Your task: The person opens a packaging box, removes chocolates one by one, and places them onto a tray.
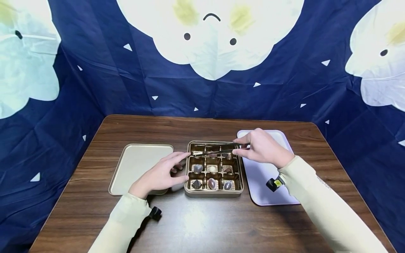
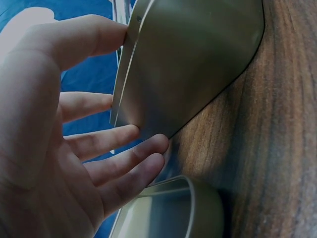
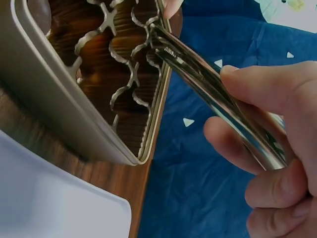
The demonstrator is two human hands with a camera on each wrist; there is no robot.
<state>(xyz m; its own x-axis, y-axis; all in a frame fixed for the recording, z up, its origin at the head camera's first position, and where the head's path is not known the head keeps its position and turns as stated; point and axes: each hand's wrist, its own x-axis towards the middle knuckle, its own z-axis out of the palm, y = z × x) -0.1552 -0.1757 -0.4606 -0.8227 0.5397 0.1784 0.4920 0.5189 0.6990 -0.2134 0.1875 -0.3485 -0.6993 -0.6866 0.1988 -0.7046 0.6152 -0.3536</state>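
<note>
A gold tin (image 1: 213, 194) with a gold compartment insert holds chocolates in the middle of the table. My right hand (image 1: 262, 147) grips metal tongs (image 3: 218, 106), whose arms are apart. Their tips reach over the back left compartment, where I cannot tell whether they touch a chocolate. My left hand (image 1: 162, 174) touches the tin's left wall (image 2: 193, 59) with spread fingers. A striped dark chocolate (image 1: 197, 184), a pink oval one (image 1: 212, 183) and a grey oval one (image 1: 227, 185) sit in the front row. A grey chocolate (image 1: 198, 168) and a pale one (image 1: 213, 169) lie behind them. The tongs partly hide the back row.
The tin's shallow gold lid (image 1: 139, 165) lies left of the tin, partly behind my left hand. A pale lavender tray (image 1: 262, 179) stands close to the tin's right side, under my right wrist. A blue cloth (image 1: 177, 88) with clouds hangs behind the wooden table (image 1: 202, 225).
</note>
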